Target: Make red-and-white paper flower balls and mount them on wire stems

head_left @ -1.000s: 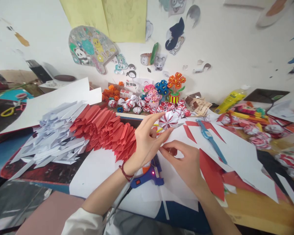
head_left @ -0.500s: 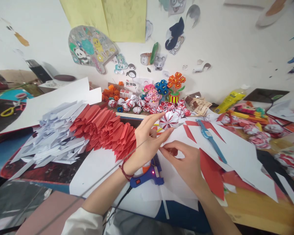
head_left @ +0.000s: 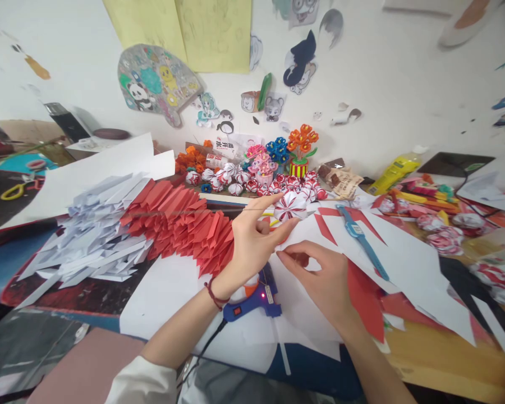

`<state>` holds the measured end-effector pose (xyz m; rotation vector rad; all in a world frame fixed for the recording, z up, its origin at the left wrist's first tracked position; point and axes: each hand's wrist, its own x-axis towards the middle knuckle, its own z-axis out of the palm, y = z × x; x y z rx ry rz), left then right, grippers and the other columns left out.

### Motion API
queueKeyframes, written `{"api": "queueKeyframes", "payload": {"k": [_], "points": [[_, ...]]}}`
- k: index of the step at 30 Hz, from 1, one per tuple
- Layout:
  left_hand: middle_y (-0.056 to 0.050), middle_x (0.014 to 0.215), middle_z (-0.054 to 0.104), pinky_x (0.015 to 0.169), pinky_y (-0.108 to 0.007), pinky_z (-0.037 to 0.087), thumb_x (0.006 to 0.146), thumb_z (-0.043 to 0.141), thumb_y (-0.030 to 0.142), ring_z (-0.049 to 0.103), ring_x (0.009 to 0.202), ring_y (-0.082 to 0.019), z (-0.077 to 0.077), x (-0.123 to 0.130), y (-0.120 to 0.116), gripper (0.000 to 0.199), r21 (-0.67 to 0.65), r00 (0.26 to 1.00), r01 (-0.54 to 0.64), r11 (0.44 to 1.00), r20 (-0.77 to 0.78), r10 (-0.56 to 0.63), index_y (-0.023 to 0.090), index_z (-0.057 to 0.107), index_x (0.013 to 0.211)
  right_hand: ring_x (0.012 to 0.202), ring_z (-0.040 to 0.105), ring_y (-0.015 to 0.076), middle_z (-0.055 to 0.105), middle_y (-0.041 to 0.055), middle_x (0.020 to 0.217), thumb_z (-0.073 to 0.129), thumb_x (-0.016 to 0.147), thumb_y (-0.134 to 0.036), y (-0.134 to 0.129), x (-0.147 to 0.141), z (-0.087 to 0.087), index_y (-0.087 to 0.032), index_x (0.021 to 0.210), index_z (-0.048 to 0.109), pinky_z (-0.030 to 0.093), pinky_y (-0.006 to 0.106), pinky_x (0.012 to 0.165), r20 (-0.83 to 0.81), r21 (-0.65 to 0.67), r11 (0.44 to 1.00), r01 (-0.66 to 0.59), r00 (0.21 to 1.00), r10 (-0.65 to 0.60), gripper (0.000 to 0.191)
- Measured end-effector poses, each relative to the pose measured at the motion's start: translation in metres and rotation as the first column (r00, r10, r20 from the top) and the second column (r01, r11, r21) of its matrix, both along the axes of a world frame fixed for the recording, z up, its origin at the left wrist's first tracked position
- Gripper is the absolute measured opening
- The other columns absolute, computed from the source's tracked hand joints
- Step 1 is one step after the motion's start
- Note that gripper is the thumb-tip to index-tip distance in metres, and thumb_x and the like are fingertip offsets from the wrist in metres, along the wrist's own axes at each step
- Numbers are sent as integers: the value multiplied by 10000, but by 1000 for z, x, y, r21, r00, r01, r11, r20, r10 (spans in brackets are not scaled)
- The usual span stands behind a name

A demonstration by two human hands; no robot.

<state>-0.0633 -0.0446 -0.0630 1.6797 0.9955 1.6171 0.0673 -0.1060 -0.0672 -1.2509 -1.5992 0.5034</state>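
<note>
- Two bare hands, both mine: my left hand [head_left: 252, 241] and my right hand [head_left: 326, 278].
- One braided dark-red cord bracelet [head_left: 211, 293] on my left wrist.
- One round red-and-white paper flower [head_left: 290, 207] at my left fingers; the similar red-and-white paper balls [head_left: 235, 189] behind overlap too much for me to count.
- One blue plastic glue gun [head_left: 252, 304].
- One light-blue strap watch [head_left: 357, 230].
- One heap of folded red paper pieces [head_left: 180, 224] and one heap of folded white paper pieces [head_left: 103, 227], each with more than I can tell apart.
- One yellow plastic bottle [head_left: 398, 174].
- Two large yellow paper sheets [head_left: 214, 36] on the wall [head_left: 374, 62].
- One pair of yellow-handled scissors [head_left: 5, 196].
- One red-and-yellow striped pot [head_left: 298, 169].
</note>
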Motion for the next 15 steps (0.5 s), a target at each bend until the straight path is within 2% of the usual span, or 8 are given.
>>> {"api": "queueKeyframes", "payload": {"k": [6, 10, 15], "points": [[-84, 1101, 676, 331, -184, 180, 787, 784, 348, 298, 384, 37, 2, -1, 0, 424, -53, 999, 29, 998, 40, -27, 195, 675, 1167, 586, 529, 111, 675, -19, 690, 714, 827, -240, 1, 5, -3, -203, 752, 702, 439, 247, 596, -20, -62, 998, 19, 1000, -20, 85], [-95, 1219, 649, 356, -173, 262, 799, 776, 336, 317, 414, 32, 4, -1, -1, 408, 57, 999, -40, 998, -18, 41, 220, 676, 1177, 586, 531, 112, 675, -20, 686, 715, 826, -254, 0, 5, -4, -206, 749, 704, 443, 244, 599, -30, -79, 997, 15, 999, -17, 91], [-93, 1198, 677, 487, -177, 438, 827, 752, 303, 452, 486, -8, 3, 0, -2, 352, 157, 994, -47, 986, -87, 61, 221, 677, 1162, 555, 500, 109, 663, -11, 654, 701, 822, -229, 1, 0, -1, -190, 720, 690, 429, 237, 549, -18, -52, 999, 15, 1000, -16, 110]]}}
